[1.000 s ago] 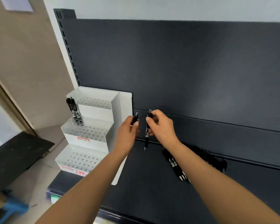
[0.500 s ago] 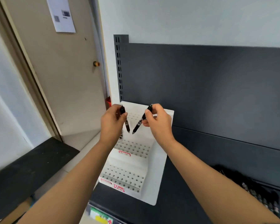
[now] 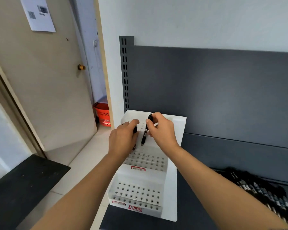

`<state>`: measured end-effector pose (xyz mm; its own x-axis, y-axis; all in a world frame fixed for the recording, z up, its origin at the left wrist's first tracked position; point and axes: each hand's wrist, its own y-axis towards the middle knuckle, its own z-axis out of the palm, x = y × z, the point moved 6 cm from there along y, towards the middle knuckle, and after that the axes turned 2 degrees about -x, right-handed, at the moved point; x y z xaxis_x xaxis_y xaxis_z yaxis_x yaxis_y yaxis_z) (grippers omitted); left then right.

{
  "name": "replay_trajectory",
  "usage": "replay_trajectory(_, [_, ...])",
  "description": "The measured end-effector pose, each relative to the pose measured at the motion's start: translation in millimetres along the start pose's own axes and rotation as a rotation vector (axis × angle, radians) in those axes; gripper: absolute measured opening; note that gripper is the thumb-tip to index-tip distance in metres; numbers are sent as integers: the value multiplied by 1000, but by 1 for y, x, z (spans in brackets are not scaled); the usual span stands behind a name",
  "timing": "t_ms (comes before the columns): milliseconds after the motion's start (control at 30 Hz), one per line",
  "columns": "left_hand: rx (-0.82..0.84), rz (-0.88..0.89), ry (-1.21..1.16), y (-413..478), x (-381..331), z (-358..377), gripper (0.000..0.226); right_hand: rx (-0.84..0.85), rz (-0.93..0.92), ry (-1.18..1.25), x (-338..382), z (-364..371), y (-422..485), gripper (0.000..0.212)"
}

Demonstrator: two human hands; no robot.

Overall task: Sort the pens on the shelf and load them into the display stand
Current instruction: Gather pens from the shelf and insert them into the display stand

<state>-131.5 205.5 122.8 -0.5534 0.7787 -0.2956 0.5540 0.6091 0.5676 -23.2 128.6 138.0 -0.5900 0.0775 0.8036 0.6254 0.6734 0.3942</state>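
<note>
Head view. The right hand [image 3: 162, 130] pinches a black pen [image 3: 145, 130] between thumb and curled fingers. The pen's long axis runs near upright, with the clicker end at the top and the writing tip pointing down and slightly left, above the middle tier of the display stand [image 3: 171, 180]. The left hand [image 3: 123, 138] grips a second black pen [image 3: 135, 129]. The hand hides most of it, so its direction cannot be told.

The stand is white plastic with three stepped tiers. Each tier top is pierced with rows of small round holes, and the front edges carry red labels. It stands at the left end of a dark grey, matt shelf [image 3: 189, 213], against a smooth grey back panel [image 3: 223, 97] and a slotted upright [image 3: 125, 72]. A heap of pens [image 3: 264, 193], black with silvery parts, lies on the shelf well right of the stand. Left of the shelf are a beige door [image 3: 48, 97] and an orange mesh basket [image 3: 103, 115].
</note>
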Motion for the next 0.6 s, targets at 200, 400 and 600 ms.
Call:
replay_trajectory(200, [-85, 112, 55, 5, 5, -6, 29, -35, -7, -53, 8, 11, 6, 15])
replay_trajectory(400, [-81, 138, 77, 18, 13, -13, 21, -23, -57, -167, 15, 21, 10, 18])
replay_trajectory(600, [-10, 62, 46, 26, 13, -10, 19, -24, -112, -313, 17, 20, 12, 18])
